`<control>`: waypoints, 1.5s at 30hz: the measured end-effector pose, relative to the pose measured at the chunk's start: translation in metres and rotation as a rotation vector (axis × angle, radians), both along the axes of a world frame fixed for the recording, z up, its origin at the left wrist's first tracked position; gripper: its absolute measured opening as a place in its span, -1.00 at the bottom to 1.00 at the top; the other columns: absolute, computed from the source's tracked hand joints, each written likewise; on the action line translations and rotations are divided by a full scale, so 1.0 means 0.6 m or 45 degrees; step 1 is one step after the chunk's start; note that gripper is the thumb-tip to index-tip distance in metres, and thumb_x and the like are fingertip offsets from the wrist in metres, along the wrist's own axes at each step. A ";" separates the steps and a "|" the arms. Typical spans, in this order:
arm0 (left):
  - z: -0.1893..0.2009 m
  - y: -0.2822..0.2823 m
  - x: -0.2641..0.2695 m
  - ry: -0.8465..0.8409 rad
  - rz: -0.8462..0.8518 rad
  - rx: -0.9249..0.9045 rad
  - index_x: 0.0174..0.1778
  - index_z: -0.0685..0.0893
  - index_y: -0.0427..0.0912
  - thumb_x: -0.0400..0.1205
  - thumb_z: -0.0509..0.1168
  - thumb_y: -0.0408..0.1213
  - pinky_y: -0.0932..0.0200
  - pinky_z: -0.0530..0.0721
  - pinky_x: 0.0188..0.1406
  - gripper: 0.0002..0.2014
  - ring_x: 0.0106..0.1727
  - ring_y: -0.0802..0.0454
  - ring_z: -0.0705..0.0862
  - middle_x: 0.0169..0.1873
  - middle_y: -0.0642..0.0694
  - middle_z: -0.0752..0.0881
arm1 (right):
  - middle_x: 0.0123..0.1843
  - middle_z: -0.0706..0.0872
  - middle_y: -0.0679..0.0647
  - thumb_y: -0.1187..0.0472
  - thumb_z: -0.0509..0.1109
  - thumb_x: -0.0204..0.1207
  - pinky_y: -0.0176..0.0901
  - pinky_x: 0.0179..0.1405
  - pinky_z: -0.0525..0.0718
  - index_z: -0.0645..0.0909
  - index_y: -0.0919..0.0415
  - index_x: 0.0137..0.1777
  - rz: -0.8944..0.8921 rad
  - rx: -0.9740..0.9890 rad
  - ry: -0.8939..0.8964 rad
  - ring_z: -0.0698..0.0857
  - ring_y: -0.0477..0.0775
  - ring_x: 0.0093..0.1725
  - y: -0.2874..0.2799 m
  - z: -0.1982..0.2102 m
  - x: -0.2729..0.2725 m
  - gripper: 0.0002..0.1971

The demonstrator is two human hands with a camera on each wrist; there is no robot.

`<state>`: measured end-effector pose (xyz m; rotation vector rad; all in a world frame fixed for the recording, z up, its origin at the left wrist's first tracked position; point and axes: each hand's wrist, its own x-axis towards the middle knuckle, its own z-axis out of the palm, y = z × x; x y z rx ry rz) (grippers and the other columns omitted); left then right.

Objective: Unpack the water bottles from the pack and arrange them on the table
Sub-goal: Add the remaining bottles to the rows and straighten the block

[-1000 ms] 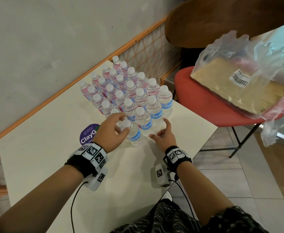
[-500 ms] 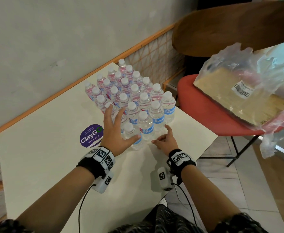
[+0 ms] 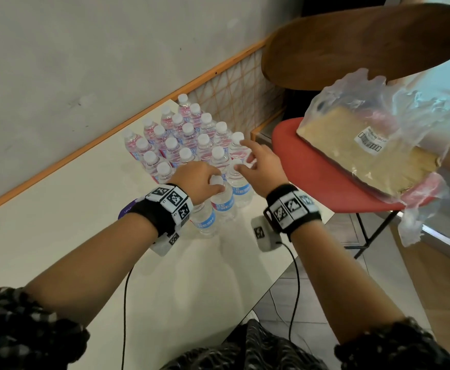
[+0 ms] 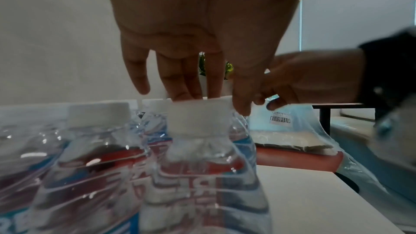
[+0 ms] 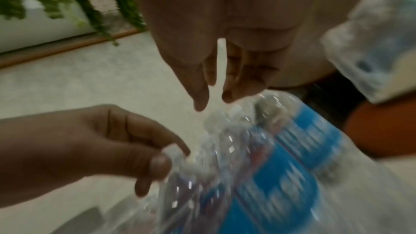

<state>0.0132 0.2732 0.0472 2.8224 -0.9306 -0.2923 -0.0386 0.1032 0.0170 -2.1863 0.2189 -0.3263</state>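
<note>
Several clear water bottles (image 3: 189, 145) with white caps stand in rows at the far end of the white table (image 3: 58, 222). My left hand (image 3: 210, 182) pinches the cap (image 4: 198, 120) of a front-row bottle (image 3: 222, 205) between thumb and fingers; the right wrist view shows that pinch (image 5: 171, 152) too. My right hand (image 3: 255, 164) hovers with fingers spread and relaxed over the caps at the right side of the group, holding nothing. The emptied plastic pack wrap (image 3: 365, 145), with its cardboard tray inside, lies on the red chair (image 3: 311, 172).
A purple round sticker (image 3: 127, 208) on the table is partly hidden by my left wrist. The table's right edge (image 3: 287, 265) drops to a tiled floor. A brown wooden chair back (image 3: 365, 44) rises behind the red seat. A grey wall with an orange rail borders the table's left.
My left hand went from lying flat against the front bottles to pinching one cap. My right hand lifted off the table and moved forward over the right-hand bottles.
</note>
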 end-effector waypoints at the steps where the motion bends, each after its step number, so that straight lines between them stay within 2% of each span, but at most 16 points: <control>1: 0.001 -0.002 -0.001 0.029 0.013 0.002 0.15 0.74 -0.09 0.55 0.35 -0.01 -0.03 0.66 0.02 -0.66 -0.04 -0.08 0.68 -0.11 -0.11 0.75 | -0.01 0.52 -0.01 0.12 0.44 0.50 -0.26 0.06 0.54 0.47 0.07 0.46 0.069 -0.093 0.080 0.53 -0.06 -0.11 -0.003 0.015 0.012 -0.49; 3: 0.004 -0.008 -0.002 0.056 0.040 0.004 0.14 0.74 -0.17 0.55 0.38 -0.07 -0.02 0.66 0.04 -0.67 -0.04 -0.10 0.69 -0.13 -0.16 0.76 | 0.01 0.61 0.09 0.08 0.42 0.53 -0.13 0.17 0.58 0.53 0.12 0.43 0.160 -0.216 0.220 0.60 0.03 0.01 -0.006 0.029 0.031 -0.54; 5: 0.008 -0.012 -0.002 0.079 0.056 0.019 0.21 0.72 -0.17 0.55 0.39 -0.09 0.02 0.64 0.07 -0.64 0.03 -0.12 0.69 -0.07 -0.20 0.76 | 0.11 0.69 0.19 0.10 0.39 0.55 -0.11 0.18 0.60 0.66 0.18 0.29 0.188 -0.267 0.292 0.66 0.12 0.12 -0.006 0.030 0.040 -0.66; 9: 0.010 -0.015 0.000 0.105 0.064 0.037 0.30 0.68 -0.12 0.54 0.40 -0.08 0.11 0.59 -0.01 -0.59 0.05 -0.13 0.69 -0.02 -0.22 0.76 | 0.08 0.71 0.23 0.15 0.33 0.60 -0.12 0.14 0.59 0.74 0.23 0.15 0.185 -0.250 0.281 0.67 0.15 0.11 -0.003 0.027 0.034 -0.75; 14: 0.011 -0.012 -0.001 0.126 0.084 0.013 0.02 0.78 -0.18 0.51 0.40 -0.11 0.05 0.64 -0.11 -0.74 -0.16 -0.08 0.68 -0.32 -0.13 0.71 | 0.11 0.60 0.22 0.02 0.43 0.50 -0.05 0.19 0.60 0.68 0.15 0.24 0.199 -0.260 0.361 0.61 0.13 0.13 -0.001 0.032 0.025 -0.64; 19: 0.012 -0.015 0.000 0.117 0.074 0.041 -0.03 0.77 -0.21 0.51 0.41 -0.10 0.05 0.62 -0.12 -0.74 -0.16 -0.08 0.66 -0.29 -0.16 0.71 | -0.04 0.54 0.16 0.04 0.42 0.51 0.04 0.19 0.62 0.70 0.21 0.20 0.222 -0.333 0.371 0.59 0.16 0.14 0.002 0.038 0.024 -0.66; 23: 0.013 -0.013 0.000 0.117 0.063 0.050 0.00 0.76 -0.18 0.51 0.40 -0.09 0.08 0.61 -0.14 -0.74 -0.14 -0.09 0.67 -0.30 -0.12 0.69 | -0.08 0.51 0.10 0.04 0.42 0.51 -0.04 0.16 0.60 0.71 0.20 0.20 0.235 -0.357 0.350 0.59 0.14 0.13 0.002 0.037 0.026 -0.66; 26: 0.011 -0.001 -0.001 0.095 0.043 0.049 0.15 0.71 -0.03 0.48 0.41 0.02 0.07 0.63 -0.10 -0.64 -0.06 -0.07 0.69 -0.16 -0.04 0.71 | -0.03 0.64 0.14 0.04 0.43 0.51 -0.10 0.13 0.57 0.70 0.22 0.22 0.249 -0.325 0.317 0.60 0.06 0.02 -0.007 0.032 0.027 -0.65; 29: 0.014 0.019 0.001 0.030 0.002 0.046 0.28 0.61 0.00 0.47 0.40 0.12 0.11 0.56 -0.06 -0.50 -0.05 -0.01 0.60 -0.03 -0.01 0.64 | -0.06 0.64 0.03 0.03 0.45 0.48 -0.17 0.03 0.58 0.69 0.12 0.22 0.115 -0.213 0.182 0.58 -0.05 -0.10 -0.037 0.029 0.033 -0.67; 31: 0.023 0.033 0.002 0.012 -0.011 0.116 0.29 0.58 -0.01 0.48 0.37 0.17 0.10 0.57 -0.03 -0.48 -0.06 0.02 0.54 -0.01 -0.01 0.60 | -0.02 0.61 0.05 0.08 0.45 0.48 -0.27 -0.04 0.46 0.67 0.09 0.23 -0.009 -0.221 0.153 0.58 0.00 -0.06 -0.064 0.031 0.044 -0.68; 33: 0.032 0.043 0.002 0.009 -0.028 0.272 0.25 0.59 -0.01 0.47 0.36 0.23 0.10 0.59 -0.08 -0.47 -0.08 0.02 0.55 -0.07 0.01 0.61 | 0.14 0.61 0.14 0.12 0.45 0.46 -0.28 0.01 0.43 0.62 0.08 0.32 -0.049 -0.263 0.245 0.60 0.08 0.04 -0.088 0.034 0.056 -0.60; 36: 0.030 0.052 0.002 0.044 -0.049 0.453 0.22 0.62 0.01 0.43 0.37 0.26 0.14 0.58 -0.13 -0.47 -0.12 0.02 0.55 -0.15 0.06 0.61 | 0.27 0.67 0.18 0.12 0.45 0.48 -0.29 0.05 0.43 0.55 0.08 0.42 0.025 -0.301 0.429 0.64 0.15 0.21 -0.102 0.034 0.065 -0.52; 39: 0.021 0.054 0.002 0.100 -0.096 0.472 0.22 0.69 -0.06 0.47 0.39 0.17 0.16 0.58 -0.10 -0.50 -0.05 -0.01 0.63 -0.07 -0.01 0.71 | 0.27 0.70 0.14 0.09 0.42 0.51 -0.32 0.09 0.43 0.57 -0.02 0.39 0.097 -0.266 0.481 0.66 0.11 0.24 -0.102 0.038 0.065 -0.57; 41: 0.019 0.049 -0.002 0.114 -0.110 0.441 0.13 0.74 -0.14 0.49 0.39 0.10 0.18 0.51 -0.20 -0.57 -0.13 -0.03 0.63 -0.18 -0.04 0.72 | 0.27 0.70 0.12 0.06 0.44 0.50 -0.32 0.06 0.43 0.60 -0.02 0.36 0.147 -0.303 0.505 0.65 0.08 0.22 -0.101 0.044 0.065 -0.59; 43: 0.019 0.045 -0.005 0.109 -0.109 0.417 -0.02 0.76 -0.20 0.50 0.40 0.05 0.20 0.40 -0.29 -0.63 -0.28 -0.01 0.53 -0.43 0.01 0.56 | 0.27 0.70 0.12 0.06 0.46 0.48 -0.32 0.04 0.43 0.61 -0.01 0.35 0.175 -0.347 0.523 0.65 0.06 0.21 -0.100 0.047 0.064 -0.58; 45: 0.020 0.046 -0.005 0.108 -0.101 0.398 -0.11 0.77 -0.21 0.50 0.41 0.03 0.19 0.38 -0.30 -0.67 -0.31 -0.01 0.50 -0.46 -0.01 0.51 | 0.27 0.70 0.13 0.08 0.47 0.48 -0.32 0.04 0.45 0.62 0.01 0.35 0.182 -0.362 0.516 0.65 0.05 0.17 -0.099 0.046 0.066 -0.58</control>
